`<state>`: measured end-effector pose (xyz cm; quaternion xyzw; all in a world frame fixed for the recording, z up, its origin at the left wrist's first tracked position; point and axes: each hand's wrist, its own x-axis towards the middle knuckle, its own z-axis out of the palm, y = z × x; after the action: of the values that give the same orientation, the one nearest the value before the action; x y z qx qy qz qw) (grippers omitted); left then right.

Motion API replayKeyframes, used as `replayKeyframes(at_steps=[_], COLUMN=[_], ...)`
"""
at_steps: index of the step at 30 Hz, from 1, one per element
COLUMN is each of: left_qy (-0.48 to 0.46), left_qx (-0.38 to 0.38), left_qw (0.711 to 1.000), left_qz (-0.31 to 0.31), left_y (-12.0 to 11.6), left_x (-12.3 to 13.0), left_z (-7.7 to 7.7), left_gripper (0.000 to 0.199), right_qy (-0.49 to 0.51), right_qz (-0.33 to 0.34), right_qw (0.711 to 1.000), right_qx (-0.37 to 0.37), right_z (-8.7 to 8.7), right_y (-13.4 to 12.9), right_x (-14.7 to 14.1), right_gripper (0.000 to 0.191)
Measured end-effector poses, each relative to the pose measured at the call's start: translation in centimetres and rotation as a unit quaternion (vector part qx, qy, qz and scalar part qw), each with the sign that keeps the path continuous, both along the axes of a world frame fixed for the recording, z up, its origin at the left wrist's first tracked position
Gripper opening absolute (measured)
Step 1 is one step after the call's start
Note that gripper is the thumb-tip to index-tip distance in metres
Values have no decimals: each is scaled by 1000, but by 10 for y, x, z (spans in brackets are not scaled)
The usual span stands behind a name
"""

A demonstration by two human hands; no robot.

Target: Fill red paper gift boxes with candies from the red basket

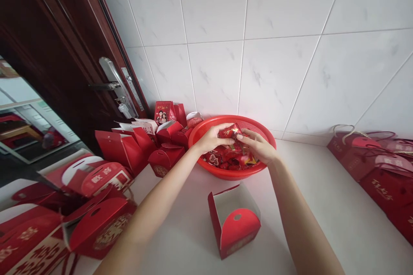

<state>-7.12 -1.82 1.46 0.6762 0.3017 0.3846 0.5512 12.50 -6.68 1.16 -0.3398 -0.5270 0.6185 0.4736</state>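
A red plastic basket (232,175) with perforated sides holds a heap of shiny wrapped candies (234,159), mostly red. Over the heap, my left hand (211,139) is closed around some red wrapped candies (230,131). Facing it, my right hand (260,146) has its thumb and fingers closed on the same small bunch. The palms and part of the bunch are hidden. In front of the basket stands a red gift box (240,227), its top open and its pale inside showing. A rounded flap with a hole faces me.
Several red gift boxes (167,159) and bags (106,180) crowd the left side. Dark red gift bags with cord handles (371,172) stand at the right. White tiled wall (219,73) rises behind the white tabletop (309,206). A brown door (64,30) is at the left.
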Motion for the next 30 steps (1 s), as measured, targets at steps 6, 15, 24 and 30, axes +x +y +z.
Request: replayKeyframes(at_steps=[6, 15, 24, 30], left_qy=[16, 96, 593, 585], left_qx=[9, -42, 139, 201], left_qw=[1000, 994, 789, 785], left_qz=[2, -32, -76, -22], left_y=[1, 8, 9, 14], left_x=[0, -10, 4, 23], left_z=[-3, 6, -5, 2], left_gripper=[76, 54, 114, 56], right_qy=[3, 80, 162, 165], right_qz=[-10, -133, -232, -231], right_qw=[1000, 987, 957, 955], right_qx=[-23, -33, -65, -81], right_z=[-1, -6, -11, -7], right_y=[2, 12, 22, 19], right_x=[1, 1, 4, 3], right_gripper=[41, 28, 17, 15])
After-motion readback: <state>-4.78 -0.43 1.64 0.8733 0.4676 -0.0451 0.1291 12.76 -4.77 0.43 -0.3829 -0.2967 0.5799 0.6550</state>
